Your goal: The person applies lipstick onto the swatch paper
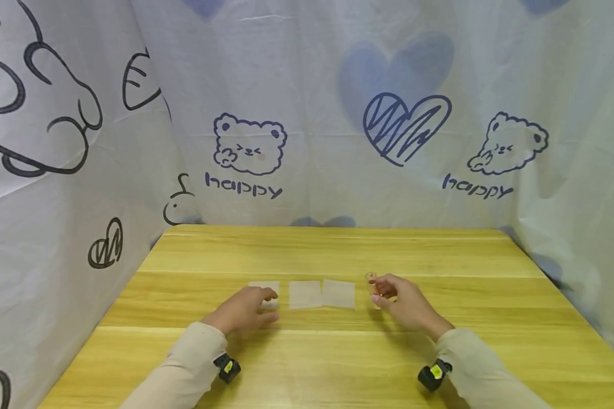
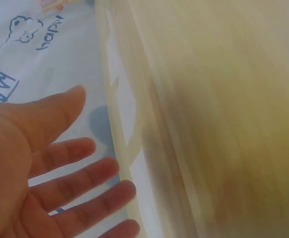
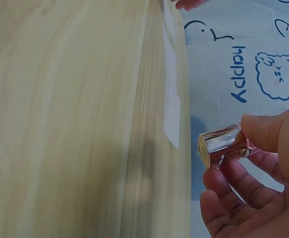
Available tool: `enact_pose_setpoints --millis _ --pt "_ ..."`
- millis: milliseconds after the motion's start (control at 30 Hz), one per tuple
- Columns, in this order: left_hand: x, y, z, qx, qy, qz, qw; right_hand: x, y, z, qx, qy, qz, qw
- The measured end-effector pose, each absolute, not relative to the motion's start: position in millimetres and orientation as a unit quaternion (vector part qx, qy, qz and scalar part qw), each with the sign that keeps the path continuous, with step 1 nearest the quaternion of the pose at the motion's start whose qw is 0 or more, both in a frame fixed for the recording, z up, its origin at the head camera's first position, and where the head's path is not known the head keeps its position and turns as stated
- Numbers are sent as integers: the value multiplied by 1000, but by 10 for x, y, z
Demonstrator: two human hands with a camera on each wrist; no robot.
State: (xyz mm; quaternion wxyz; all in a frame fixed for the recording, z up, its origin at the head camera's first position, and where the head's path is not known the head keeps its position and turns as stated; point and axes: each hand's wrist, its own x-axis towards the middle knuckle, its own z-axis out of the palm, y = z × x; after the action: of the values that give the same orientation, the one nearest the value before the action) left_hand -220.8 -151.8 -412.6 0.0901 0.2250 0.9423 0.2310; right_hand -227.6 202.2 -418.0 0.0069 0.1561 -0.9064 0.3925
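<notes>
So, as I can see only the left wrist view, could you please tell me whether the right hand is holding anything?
Observer: Yes, the right hand pinches a small shiny object.
Operator: Thank you; where is it relative to the pale sheets?
Observer: In the head view, it appears to the right of all three.
Operator: And could you describe its ends, please?
Observer: The right wrist view shows one gold-coloured end; the other is partly hidden by the hand.

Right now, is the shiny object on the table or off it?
Off: the right hand holds the shiny object, which shows against the curtain, clear of the table.
</notes>
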Motion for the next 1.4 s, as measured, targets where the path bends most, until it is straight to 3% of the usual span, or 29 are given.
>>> enact_pose_setpoints --millis 333,700,1100,1400 --pt "-2196 -1336 -4054 276 926 255 30 -2267 1931 -4116 180 -906 384 6" --pt "-2160 -1098 -4001 321 914 247 18 -2253 1811 -4131 262 -892 368 24" --pt "-2121 -914 -3983 333 915 225 13 -2212 1690 -4116 301 -885 356 -5" --pt "-2132 -835 -3928 343 913 222 5 -2205 1607 -4143 328 -875 354 23"
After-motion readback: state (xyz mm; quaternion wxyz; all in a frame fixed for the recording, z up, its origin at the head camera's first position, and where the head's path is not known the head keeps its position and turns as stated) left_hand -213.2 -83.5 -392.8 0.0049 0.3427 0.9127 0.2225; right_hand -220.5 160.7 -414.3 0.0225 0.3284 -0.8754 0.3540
